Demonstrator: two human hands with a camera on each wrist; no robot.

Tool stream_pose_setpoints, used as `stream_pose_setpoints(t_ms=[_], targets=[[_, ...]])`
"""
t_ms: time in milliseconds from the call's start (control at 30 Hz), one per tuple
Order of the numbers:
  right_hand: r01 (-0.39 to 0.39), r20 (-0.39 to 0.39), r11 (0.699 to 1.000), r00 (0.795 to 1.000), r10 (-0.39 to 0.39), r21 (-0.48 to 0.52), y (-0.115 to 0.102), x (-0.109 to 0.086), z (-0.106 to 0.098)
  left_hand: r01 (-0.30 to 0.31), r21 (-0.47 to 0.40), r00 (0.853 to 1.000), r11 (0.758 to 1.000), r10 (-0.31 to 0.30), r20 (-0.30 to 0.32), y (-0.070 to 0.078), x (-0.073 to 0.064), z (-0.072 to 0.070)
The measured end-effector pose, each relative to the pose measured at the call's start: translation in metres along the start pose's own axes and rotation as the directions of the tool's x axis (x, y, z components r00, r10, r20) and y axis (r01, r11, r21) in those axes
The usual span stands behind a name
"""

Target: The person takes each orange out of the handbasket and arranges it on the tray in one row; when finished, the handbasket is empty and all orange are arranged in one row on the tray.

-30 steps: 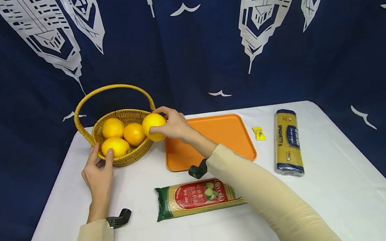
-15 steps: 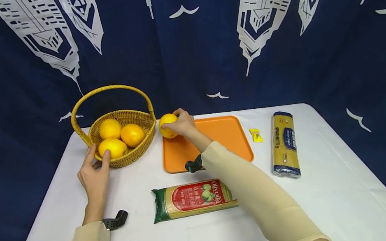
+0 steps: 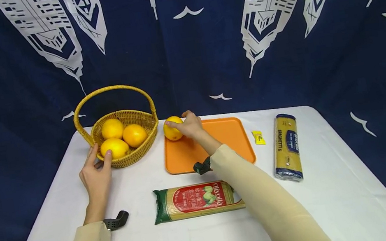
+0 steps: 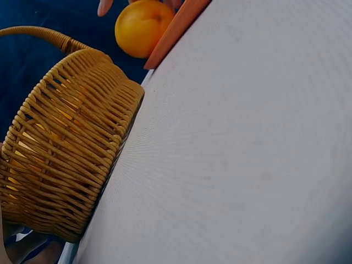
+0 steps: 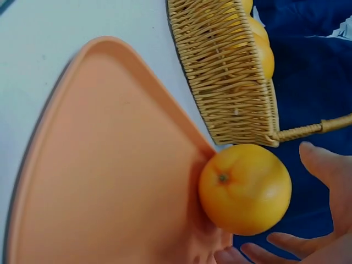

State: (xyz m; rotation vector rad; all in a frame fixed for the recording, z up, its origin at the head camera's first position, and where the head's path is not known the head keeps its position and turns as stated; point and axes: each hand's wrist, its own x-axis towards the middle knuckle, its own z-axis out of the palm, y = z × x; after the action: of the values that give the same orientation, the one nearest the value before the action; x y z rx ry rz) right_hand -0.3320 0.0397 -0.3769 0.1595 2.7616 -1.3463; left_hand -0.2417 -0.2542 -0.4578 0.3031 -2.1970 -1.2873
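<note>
An orange (image 5: 245,190) sits at the far left corner of the orange tray (image 5: 110,154). Around it, the right hand (image 3: 191,125) has its thumb and fingers spread; in the right wrist view the thumb stands off the fruit and the fingertips are beside it. The left hand (image 3: 95,174) holds the near left rim of a wicker basket (image 3: 134,156), thumb over the edge and fingers outside. Inside the basket lie two round oranges (image 3: 135,135) and a longer yellow fruit (image 3: 115,148) like a lemon. In the left wrist view the basket wall (image 4: 71,143) hides most of that hand.
A green-ended spaghetti packet (image 3: 197,201) lies in front of the tray, its right end under the right sleeve. To the tray's right are a small yellow wrapped sweet (image 3: 258,137) and a blue-ended spaghetti packet (image 3: 286,148). The basket handle (image 3: 111,87) arches upright.
The right hand has carried the orange from over the basket's right rim rightward and down onto the tray, and its fingers have loosened. The left hand has stayed at the basket rim.
</note>
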Motion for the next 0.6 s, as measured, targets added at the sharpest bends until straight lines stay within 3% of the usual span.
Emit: stream_pose_setpoints(t_ms=[267,600], targets=[[0.098,-0.062,0.995,0.993,-0.098,0.008,-0.003,-0.011,-0.018,0.007,0.007,1.000,1.000,-0.007,0.003,0.000,-0.002,-0.001],[0.214,-0.042,0.976,0.976,-0.213,0.030,-0.020,-0.030,-0.023,0.011,0.014,1.000,1.000,-0.011,0.010,0.002,-0.002,-0.001]])
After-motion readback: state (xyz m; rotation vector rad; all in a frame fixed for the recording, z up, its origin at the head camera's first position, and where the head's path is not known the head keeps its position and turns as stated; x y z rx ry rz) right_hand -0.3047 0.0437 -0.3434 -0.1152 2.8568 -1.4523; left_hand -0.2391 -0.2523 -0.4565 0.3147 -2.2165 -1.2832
